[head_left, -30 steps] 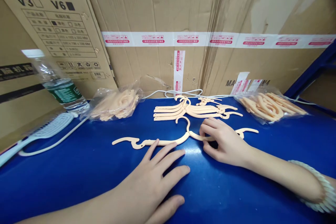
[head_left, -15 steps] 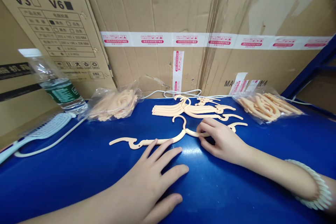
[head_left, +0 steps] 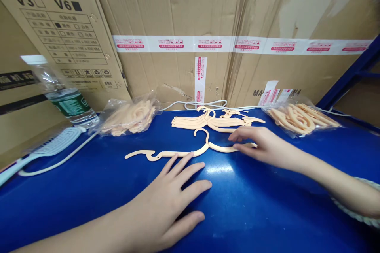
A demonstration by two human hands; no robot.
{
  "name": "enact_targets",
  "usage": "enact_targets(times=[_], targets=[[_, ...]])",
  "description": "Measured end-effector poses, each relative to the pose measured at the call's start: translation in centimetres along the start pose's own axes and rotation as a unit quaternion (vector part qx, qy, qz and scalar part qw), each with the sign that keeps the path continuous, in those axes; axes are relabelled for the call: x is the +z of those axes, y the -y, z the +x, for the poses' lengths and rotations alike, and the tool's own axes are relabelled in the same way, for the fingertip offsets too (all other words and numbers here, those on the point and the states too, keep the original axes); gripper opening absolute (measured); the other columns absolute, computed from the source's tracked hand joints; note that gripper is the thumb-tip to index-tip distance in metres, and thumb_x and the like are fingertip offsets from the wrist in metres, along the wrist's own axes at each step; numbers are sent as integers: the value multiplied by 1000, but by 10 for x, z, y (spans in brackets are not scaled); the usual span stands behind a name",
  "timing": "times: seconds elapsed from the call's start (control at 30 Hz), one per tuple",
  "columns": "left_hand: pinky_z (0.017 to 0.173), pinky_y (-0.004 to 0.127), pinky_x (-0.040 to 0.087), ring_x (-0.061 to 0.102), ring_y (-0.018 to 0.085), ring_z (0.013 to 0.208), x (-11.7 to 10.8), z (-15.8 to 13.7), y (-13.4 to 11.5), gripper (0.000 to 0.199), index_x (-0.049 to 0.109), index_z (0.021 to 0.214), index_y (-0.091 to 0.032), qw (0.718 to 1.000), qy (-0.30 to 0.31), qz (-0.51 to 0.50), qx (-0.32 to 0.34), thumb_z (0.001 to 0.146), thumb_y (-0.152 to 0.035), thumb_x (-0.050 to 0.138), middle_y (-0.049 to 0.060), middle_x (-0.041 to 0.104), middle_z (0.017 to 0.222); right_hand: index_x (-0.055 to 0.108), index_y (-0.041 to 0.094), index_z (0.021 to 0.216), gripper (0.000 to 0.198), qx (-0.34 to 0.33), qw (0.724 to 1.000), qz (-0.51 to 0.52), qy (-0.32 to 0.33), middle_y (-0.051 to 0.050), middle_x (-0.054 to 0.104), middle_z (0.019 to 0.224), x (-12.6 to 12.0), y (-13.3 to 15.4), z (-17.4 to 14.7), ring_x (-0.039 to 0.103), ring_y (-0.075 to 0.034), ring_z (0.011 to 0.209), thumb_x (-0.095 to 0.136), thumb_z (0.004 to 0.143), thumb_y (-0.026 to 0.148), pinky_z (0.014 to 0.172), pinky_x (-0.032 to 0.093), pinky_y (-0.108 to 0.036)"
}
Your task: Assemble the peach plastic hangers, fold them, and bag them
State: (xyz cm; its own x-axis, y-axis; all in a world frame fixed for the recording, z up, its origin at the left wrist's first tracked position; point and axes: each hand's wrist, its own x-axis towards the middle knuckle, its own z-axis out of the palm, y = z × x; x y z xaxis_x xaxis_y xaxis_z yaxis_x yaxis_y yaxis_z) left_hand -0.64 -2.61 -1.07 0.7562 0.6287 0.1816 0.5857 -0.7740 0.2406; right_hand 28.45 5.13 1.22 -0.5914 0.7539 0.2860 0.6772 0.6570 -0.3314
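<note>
A cream folding hanger (head_left: 178, 153) lies unfolded on the blue table, its hook pointing away from me. My left hand (head_left: 166, 197) is open, palm down with fingers spread, and two fingertips rest at the near edge of the hanger's left arm. Over the hanger's right arm is my right hand (head_left: 264, 146), its thumb and fingers apart with nothing held between them. This hand hides the hanger's right end. Just behind lies a row of folded hangers (head_left: 190, 121) stacked together, partly covered on the right by my right hand.
Clear plastic bags of hanger parts lie at left (head_left: 130, 116) and right (head_left: 303, 118). A water bottle (head_left: 69, 101) and a light blue hairbrush (head_left: 56, 144) are at far left. A white cable (head_left: 175, 103) runs along the cardboard boxes (head_left: 166, 75) behind.
My right hand has let go of the hanger's right arm and shifted right, its fingers opening. The hanger's left end has tilted up slightly away from me. My left hand has barely moved.
</note>
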Motion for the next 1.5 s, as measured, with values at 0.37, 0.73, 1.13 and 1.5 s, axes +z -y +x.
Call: enact_targets(times=[0.37,0.73,1.13,1.5], targets=[[113,57,27,36,33,138,4,-1,2,45,52,133,-27,999,-26,-19,26,88,-24,55,8,47,146,75,22,90,15,3,996,-80,50,-3,71,70,-59,-74,-27,62,-12,53,67,78,22,43,43,-19],[115,55,23,38,31,137,-1,1,1,46,51,133,-25,999,2,-16,42,87,-20,54,7,49,145,67,22,64,20,79,986,-83,117,4,63,55,-42,-80,-25,57,-9,45,64,69,3,40,34,-17],[117,54,20,38,28,137,0,0,3,45,49,134,-25,998,22,-13,56,89,-23,54,6,49,145,58,19,67,13,253,925,-155,239,-2,62,67,-51,-62,-19,55,-16,62,58,77,11,56,37,-25],[113,57,26,41,32,135,-9,3,0,43,53,132,-27,998,29,-27,45,89,-25,56,6,50,144,64,20,71,25,230,942,-195,150,-1,61,60,-53,-74,-24,54,-14,54,50,71,0,50,34,-24]])
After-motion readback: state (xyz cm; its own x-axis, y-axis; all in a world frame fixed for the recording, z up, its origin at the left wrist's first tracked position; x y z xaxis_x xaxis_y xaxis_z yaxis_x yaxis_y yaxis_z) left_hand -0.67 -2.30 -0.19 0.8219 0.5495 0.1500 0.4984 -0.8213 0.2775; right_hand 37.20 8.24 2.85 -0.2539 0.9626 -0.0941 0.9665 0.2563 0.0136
